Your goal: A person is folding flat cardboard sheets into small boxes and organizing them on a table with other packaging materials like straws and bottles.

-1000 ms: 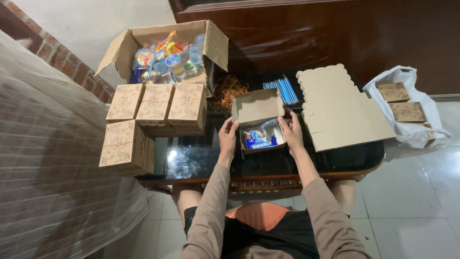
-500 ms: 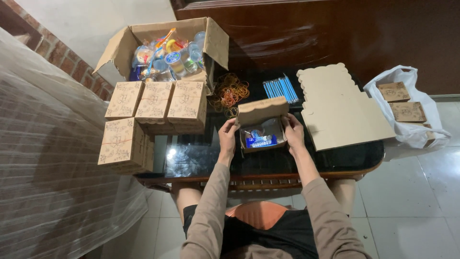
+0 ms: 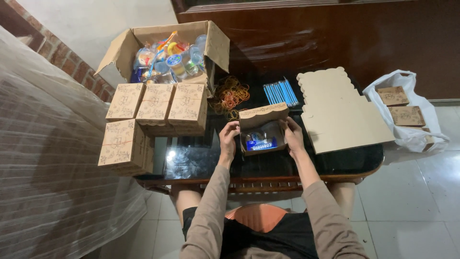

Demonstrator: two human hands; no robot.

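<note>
Head view, left to right: a sheet of translucent plastic [image 3: 52,158] drapes over the far left, beside a brick wall edge [image 3: 43,45]. Next come closed brown patterned cardboard gift boxes [image 3: 155,108], stacked in two rows on the left end of the dark glass-topped table [image 3: 201,163], one lower stack nearer the table's front corner. Behind them sits a large open corrugated carton [image 3: 213,45] filled with clear plastic cups and colourful packets. Just right of the carton lies a loose heap of orange and tan rubber bands [image 3: 230,95]. In the middle, the left hand [image 3: 227,139] grips the left wall of a small open brown cardboard box with a scalloped lid flap [image 3: 262,129], fingers curled round its edge, while the right hand [image 3: 292,135] clasps the right wall the same way; the box sits between both hands above the table's near side, its lid tilted up at the back, a blue-labelled packet and clear wrapping visible inside. Behind it lies a bundle of blue straws [image 3: 280,92]. Further right, flat unfolded cardboard blanks with scalloped edges [image 3: 340,112] rest on the table. At far right, a white plastic bag [image 3: 417,115] on the tiled floor holds more brown boxes.
</note>
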